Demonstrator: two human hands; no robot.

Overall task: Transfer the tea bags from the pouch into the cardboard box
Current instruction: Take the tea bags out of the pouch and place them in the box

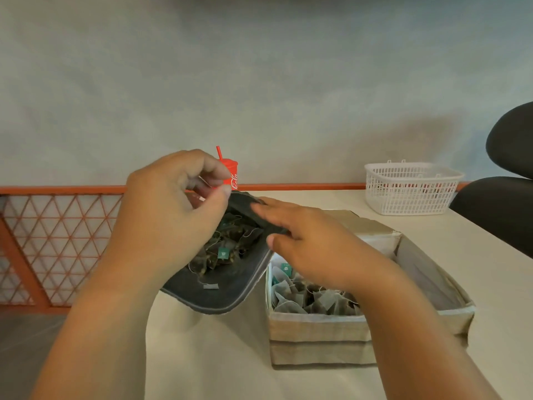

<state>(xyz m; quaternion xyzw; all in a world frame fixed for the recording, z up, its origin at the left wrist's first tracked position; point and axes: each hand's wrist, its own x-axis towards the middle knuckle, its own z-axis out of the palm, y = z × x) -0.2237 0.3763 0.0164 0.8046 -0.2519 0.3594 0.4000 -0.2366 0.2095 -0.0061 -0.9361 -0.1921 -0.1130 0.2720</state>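
A dark pouch [227,295] lies open on the table, its mouth facing me, with several tea bags [227,246] and their strings inside. My left hand [170,215] pinches the pouch's upper left rim between thumb and fingers. My right hand [311,243] grips the pouch's right rim, fingers over the edge and thumb below. Right beside the pouch stands the open cardboard box [317,333], which holds several pale tea bags [311,301] along its near side. My right forearm crosses over the box.
A red cup with a straw [229,168] stands behind the pouch by the table's far edge. A white plastic basket [409,187] sits at the back right. A black chair [507,180] is at the right. An orange lattice railing [57,235] runs along the left.
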